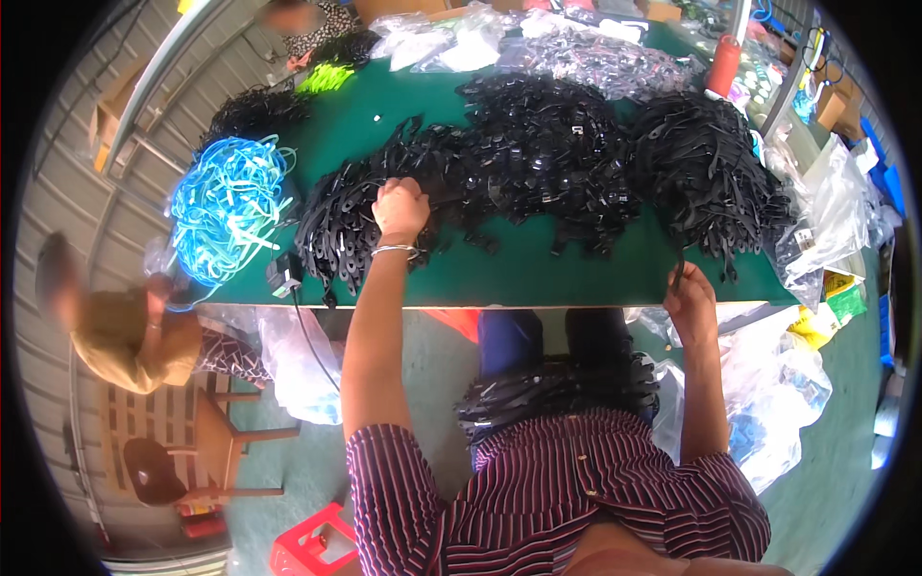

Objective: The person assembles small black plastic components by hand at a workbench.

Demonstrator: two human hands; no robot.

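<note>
My left hand (401, 209) is closed at the pile of black straps (336, 221) on the left of the green table (480, 278). Its curled fingers face away from me, so what they grip is hidden. At the table's front edge, my right hand (691, 300) pinches a thin black strap (681, 254), which runs up toward the right-hand heap of black straps (706, 168). Between these two piles lies a mound of small, shiny black buckle-like pieces (547, 144). A bundle of black straps (557, 389) rests across my lap.
A tangle of blue cords (226, 211) sits at the table's left edge, near a small black box-shaped device (282, 276) with a cable. One person (144, 326) sits at left; another (317, 29) is at far left. Plastic bags (768, 384) hang at right; a red stool (312, 542) stands below.
</note>
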